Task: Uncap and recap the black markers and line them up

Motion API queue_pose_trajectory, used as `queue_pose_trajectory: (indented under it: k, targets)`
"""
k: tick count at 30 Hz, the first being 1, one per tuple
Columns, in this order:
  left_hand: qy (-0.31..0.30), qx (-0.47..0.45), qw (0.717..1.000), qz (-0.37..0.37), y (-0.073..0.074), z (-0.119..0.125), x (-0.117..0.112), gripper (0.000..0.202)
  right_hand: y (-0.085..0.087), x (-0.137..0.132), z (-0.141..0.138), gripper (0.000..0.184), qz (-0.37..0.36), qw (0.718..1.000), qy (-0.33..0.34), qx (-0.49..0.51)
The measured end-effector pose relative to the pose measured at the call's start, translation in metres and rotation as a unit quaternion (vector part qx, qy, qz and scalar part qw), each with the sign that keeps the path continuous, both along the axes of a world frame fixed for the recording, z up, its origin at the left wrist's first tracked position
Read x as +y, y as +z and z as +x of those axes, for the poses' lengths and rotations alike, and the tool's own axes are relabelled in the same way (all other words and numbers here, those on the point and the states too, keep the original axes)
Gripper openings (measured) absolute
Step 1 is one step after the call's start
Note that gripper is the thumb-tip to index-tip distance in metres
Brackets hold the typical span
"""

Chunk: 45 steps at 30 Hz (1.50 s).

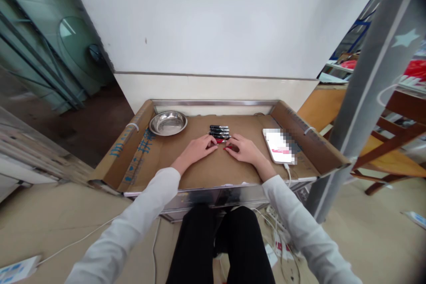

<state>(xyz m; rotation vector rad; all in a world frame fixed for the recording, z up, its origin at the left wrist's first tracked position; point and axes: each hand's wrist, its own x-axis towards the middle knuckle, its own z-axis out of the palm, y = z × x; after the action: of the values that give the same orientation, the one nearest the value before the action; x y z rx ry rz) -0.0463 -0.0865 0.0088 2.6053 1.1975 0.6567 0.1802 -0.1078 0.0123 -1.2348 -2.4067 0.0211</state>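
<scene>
Several black markers (219, 131) lie side by side in a stack of rows on the cardboard-lined table (199, 171). A red marker (220, 141) lies just in front of them. My left hand (202, 148) has curled fingers closed at the left end of this red marker. My right hand (245, 149) is closed too, with its thumb and fingertips pinching something red, seemingly another red marker (229, 147) mostly hidden by the fingers. Both hands rest low over the cardboard, with a small gap between them.
A round steel dish (168, 123) stands at the back left. On the right lies a phone (278, 146) with a white charging cable (288, 173). Raised cardboard sides (304, 135) edge the table. A grey post (362, 84) stands at its right, beside a wooden chair (392, 142).
</scene>
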Motion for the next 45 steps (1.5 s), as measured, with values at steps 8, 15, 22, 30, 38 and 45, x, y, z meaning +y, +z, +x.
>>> queue_pose_trajectory:
  k: [8,15,22,30,38,45]
  targets:
    - [-0.013,-0.049,0.999,-0.006,-0.001,0.004,0.003,0.016,0.003,0.014,-0.004,0.022,0.005,0.989,-0.029,0.148]
    - [-0.007,-0.223,0.975,-0.009,0.004,0.030,0.032,0.016,0.007,0.048,-0.012,0.022,0.008,0.974,-0.079,0.213]
    - [-0.007,-0.187,0.982,-0.006,0.005,0.029,0.049,0.019,0.002,0.042,-0.012,0.021,-0.025,0.974,-0.044,0.220]
    - [-0.031,-0.195,0.980,-0.002,0.003,0.030,0.045,0.018,0.005,0.039,-0.017,0.023,-0.029,0.976,-0.018,0.214]
    - [-0.018,-0.210,0.977,0.013,0.010,0.027,0.044,0.018,0.002,0.044,-0.015,0.023,-0.022,0.977,-0.037,0.209]
    - [-0.009,-0.214,0.976,0.026,0.012,0.029,0.042,0.020,0.003,0.043,-0.016,0.022,-0.023,0.974,-0.033,0.222]
